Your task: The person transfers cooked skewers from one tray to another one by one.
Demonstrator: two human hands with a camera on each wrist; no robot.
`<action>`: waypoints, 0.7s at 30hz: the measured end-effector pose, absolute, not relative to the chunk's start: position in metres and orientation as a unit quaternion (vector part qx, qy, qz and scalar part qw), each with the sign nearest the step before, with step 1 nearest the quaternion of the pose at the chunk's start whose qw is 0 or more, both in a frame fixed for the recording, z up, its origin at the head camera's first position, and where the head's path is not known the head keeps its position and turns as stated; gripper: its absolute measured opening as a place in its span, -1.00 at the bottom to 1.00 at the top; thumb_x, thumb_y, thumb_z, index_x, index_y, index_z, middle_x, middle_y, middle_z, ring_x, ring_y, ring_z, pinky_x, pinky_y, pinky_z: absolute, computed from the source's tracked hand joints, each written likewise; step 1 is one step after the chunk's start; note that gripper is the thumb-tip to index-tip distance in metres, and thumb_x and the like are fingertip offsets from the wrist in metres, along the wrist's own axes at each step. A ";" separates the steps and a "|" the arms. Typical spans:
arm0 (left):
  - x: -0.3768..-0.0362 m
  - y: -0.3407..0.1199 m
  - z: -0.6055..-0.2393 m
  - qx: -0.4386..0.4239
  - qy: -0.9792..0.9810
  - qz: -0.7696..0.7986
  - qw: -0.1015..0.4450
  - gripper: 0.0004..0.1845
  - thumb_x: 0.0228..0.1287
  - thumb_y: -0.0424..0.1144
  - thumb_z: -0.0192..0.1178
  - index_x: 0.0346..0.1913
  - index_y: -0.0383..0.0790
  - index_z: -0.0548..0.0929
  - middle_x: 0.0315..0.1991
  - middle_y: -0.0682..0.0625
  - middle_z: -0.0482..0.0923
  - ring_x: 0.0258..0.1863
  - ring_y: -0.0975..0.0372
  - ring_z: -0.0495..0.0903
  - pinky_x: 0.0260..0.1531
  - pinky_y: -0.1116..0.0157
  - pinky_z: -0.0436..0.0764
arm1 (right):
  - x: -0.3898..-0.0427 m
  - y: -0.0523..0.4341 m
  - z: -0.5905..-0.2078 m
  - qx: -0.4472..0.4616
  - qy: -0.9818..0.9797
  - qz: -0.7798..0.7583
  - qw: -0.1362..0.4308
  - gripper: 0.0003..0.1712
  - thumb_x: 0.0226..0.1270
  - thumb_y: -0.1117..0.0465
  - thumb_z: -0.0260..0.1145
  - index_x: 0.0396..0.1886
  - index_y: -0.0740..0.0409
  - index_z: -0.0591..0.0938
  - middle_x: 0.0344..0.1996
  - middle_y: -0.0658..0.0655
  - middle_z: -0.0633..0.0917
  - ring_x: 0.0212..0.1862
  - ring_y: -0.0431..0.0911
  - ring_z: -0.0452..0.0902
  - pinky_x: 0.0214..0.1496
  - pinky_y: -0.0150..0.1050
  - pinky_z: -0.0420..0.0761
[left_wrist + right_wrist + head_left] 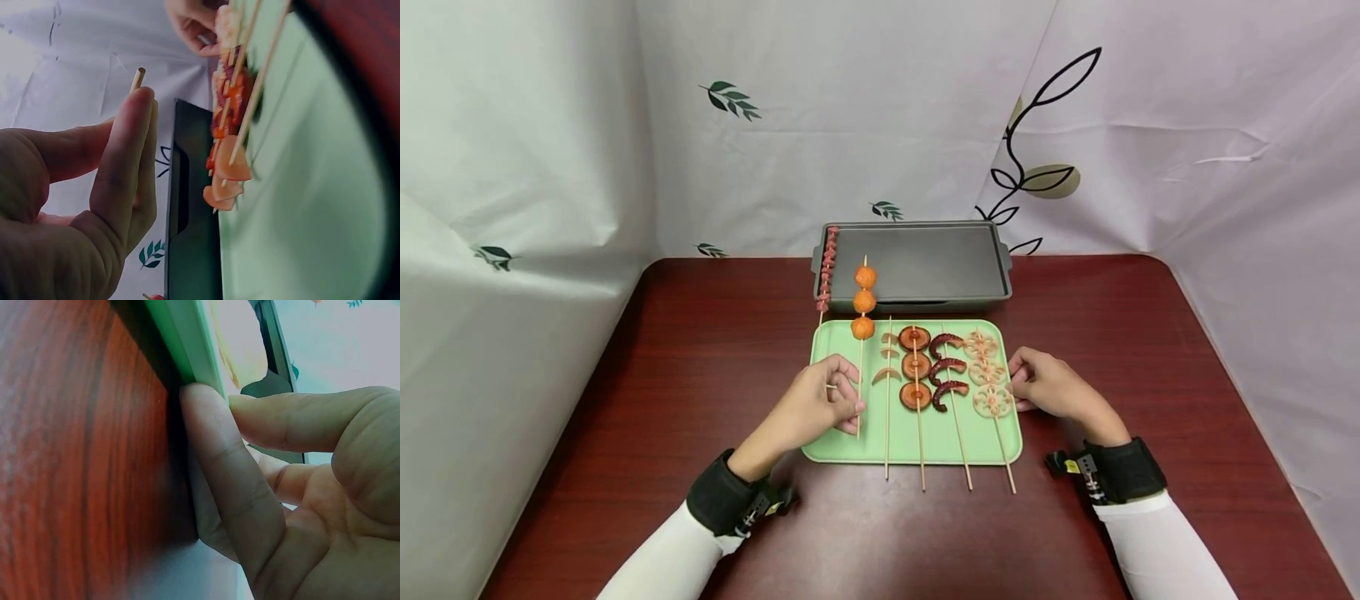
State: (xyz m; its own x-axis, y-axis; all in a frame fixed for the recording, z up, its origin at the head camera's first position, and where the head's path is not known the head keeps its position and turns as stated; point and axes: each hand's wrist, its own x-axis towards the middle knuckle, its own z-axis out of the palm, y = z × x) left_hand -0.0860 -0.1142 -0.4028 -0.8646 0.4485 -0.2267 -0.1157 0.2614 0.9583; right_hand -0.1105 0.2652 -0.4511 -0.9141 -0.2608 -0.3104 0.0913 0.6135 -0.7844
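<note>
My left hand [848,405] pinches the lower end of a wooden skewer with three orange balls [864,301], which leans up over the left side of the green tray [842,450]. The left wrist view shows the stick's end [138,77] poking out above the left hand [128,144]. At the tray's right rim, my right hand [1028,385] holds on. In the right wrist view the right hand [220,403] has its thumb above and a finger along the underside of the green tray's rim [185,341].
Several more skewers lie on the tray: pale slices [888,367], brown discs [915,367], dark red curls [947,371], lotus root [986,373]. A dark grill pan [925,267] behind holds a sausage skewer [827,271]. The dark wood table [700,350] is curtained all round.
</note>
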 end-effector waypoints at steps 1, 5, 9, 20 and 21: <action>-0.084 -0.115 -0.405 0.110 0.760 0.597 0.233 -0.68 0.33 -0.58 0.27 0.05 -0.55 0.42 -0.39 -0.18 0.58 -0.49 0.09 0.75 -0.36 -0.04 0.83 | -0.110 0.265 -0.452 -0.049 0.875 -0.438 0.201 -0.83 0.42 0.44 0.20 -0.04 0.37 0.49 -0.34 0.21 0.62 -0.39 -0.06 0.68 -0.38 -0.25 0.78; -0.075 -0.116 -0.410 0.111 0.762 0.594 0.232 -0.68 0.33 -0.57 0.28 0.03 -0.55 0.42 -0.40 -0.19 0.57 -0.50 0.08 0.75 -0.38 -0.02 0.83 | -0.110 0.265 -0.452 -0.054 0.874 -0.440 0.201 -0.82 0.41 0.45 0.20 -0.04 0.38 0.49 -0.34 0.21 0.63 -0.39 -0.06 0.68 -0.39 -0.25 0.78; -0.070 -0.117 -0.415 0.115 0.764 0.591 0.231 -0.71 0.31 -0.60 0.25 0.01 -0.56 0.42 -0.40 -0.18 0.56 -0.51 0.09 0.73 -0.42 0.05 0.84 | -0.110 0.264 -0.452 -0.051 0.872 -0.444 0.200 -0.82 0.40 0.45 0.20 -0.04 0.38 0.49 -0.35 0.21 0.63 -0.40 -0.08 0.68 -0.39 -0.25 0.78; -0.055 -0.115 -0.430 0.114 0.766 0.591 0.228 -0.74 0.27 -0.66 0.22 -0.05 -0.53 0.43 -0.41 -0.15 0.55 -0.53 0.14 0.71 -0.49 0.12 0.83 | -0.110 0.264 -0.450 -0.045 0.873 -0.443 0.199 -0.82 0.39 0.45 0.19 -0.05 0.37 0.49 -0.35 0.20 0.63 -0.39 -0.07 0.68 -0.38 -0.26 0.79; -0.055 -0.115 -0.430 0.113 0.767 0.589 0.227 -0.74 0.27 -0.65 0.23 -0.05 -0.53 0.43 -0.41 -0.15 0.54 -0.53 0.14 0.71 -0.49 0.11 0.82 | -0.110 0.264 -0.450 -0.045 0.873 -0.443 0.199 -0.82 0.39 0.45 0.19 -0.05 0.37 0.49 -0.34 0.20 0.63 -0.39 -0.08 0.68 -0.38 -0.26 0.79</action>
State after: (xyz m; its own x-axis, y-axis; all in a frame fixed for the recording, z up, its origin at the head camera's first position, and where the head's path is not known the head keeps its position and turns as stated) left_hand -0.0545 -0.1149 -0.4303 -0.8715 0.4407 -0.2149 -0.0940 0.2801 0.9554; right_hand -0.1101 0.2636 -0.4505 -0.9170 -0.2541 -0.3075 0.0980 0.6037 -0.7912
